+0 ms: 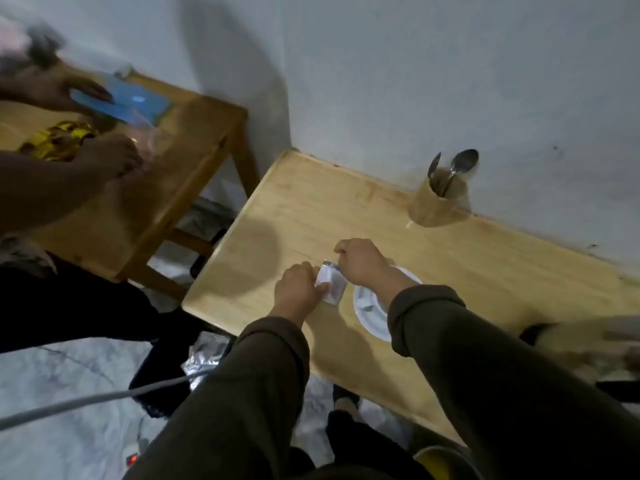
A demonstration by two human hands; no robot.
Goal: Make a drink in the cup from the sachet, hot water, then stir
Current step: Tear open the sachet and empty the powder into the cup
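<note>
A small silvery-white sachet (331, 283) is held just above the wooden table (311, 209). My left hand (299, 289) pinches its lower left side. My right hand (362, 263) pinches its top edge. Both hands are closed on it. Right of the sachet lies a white saucer (370, 313), partly covered by my right forearm; any cup on it is hidden. A wooden holder (437, 202) with spoons (460, 166) stands at the back by the wall.
Another person's hands work at a second wooden table (166, 161) on the left with a blue sheet (131, 102) and yellow packets (57, 142). A foil bag (204, 358) and grey cable (86, 400) lie on the marble floor. A blurred object (588, 344) sits at the right edge.
</note>
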